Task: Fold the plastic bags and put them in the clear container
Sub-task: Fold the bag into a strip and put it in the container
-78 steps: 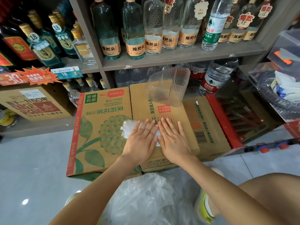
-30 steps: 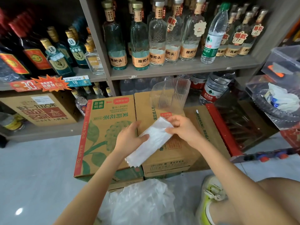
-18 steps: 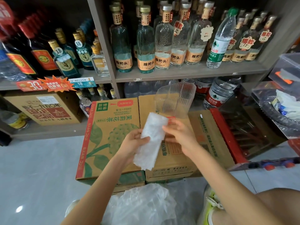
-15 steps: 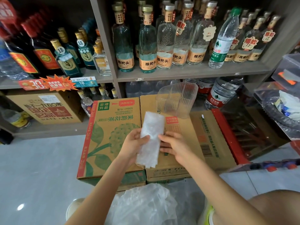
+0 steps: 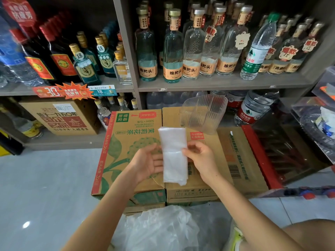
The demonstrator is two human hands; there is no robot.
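A white plastic bag [image 5: 174, 154], folded into a long narrow strip, stands upright in the air above the cardboard boxes. My left hand [image 5: 146, 164] touches its left edge with the palm turned up and fingers spread. My right hand [image 5: 199, 158] pinches its right edge between thumb and fingers. The clear ribbed container [image 5: 204, 114] stands on the brown box just beyond the strip's top end. A heap of loose translucent plastic bags [image 5: 159, 230] lies on the floor below my arms.
Two cardboard boxes, a green-printed one [image 5: 125, 147] and a brown one [image 5: 233, 160], serve as the work surface. Shelves of glass bottles [image 5: 181, 51] stand behind. A red crate [image 5: 259, 154] and a clear bin [image 5: 319, 127] are at the right. Grey floor tiles [image 5: 45, 187] lie at the left.
The bag went from being pressed flat on the box to lifted and turned upright between both hands. My left hand has loosened from a grip to an upturned palm.
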